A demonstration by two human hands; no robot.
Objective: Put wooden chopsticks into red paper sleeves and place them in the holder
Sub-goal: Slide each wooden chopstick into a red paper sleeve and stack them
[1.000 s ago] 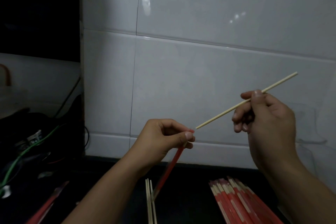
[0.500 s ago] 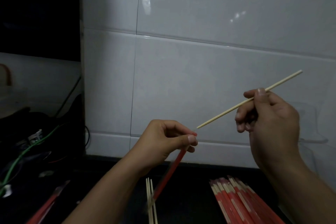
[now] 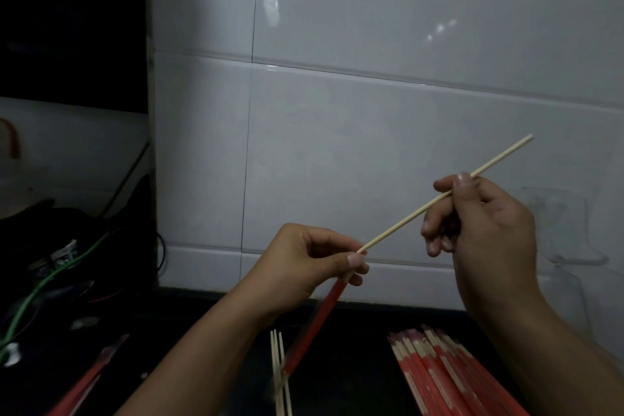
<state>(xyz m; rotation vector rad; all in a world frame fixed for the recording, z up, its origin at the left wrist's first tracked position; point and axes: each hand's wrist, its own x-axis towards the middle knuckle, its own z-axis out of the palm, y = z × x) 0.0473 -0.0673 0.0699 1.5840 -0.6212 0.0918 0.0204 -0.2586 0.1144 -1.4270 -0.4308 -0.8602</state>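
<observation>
My left hand [image 3: 310,263] pinches the top of a red paper sleeve [image 3: 314,324] that hangs down and to the left over the dark counter. My right hand [image 3: 483,230] pinches a pale wooden chopstick [image 3: 415,211] that slants from upper right to lower left. Its lower tip touches the sleeve's mouth at my left thumb and forefinger. A few bare chopsticks [image 3: 279,375] lie on the counter under the sleeve. A pile of red sleeves [image 3: 445,378] lies at the lower right. No holder is in view.
A white tiled wall [image 3: 371,111] stands close behind my hands. At the left sit dark clutter and a green cable [image 3: 44,284]. Another red sleeve [image 3: 87,378] lies at the lower left on the black counter [image 3: 351,365].
My right hand has slid the chopstick down and left, so its tip now meets the sleeve's mouth at my left fingers. My left hand has barely shifted.
</observation>
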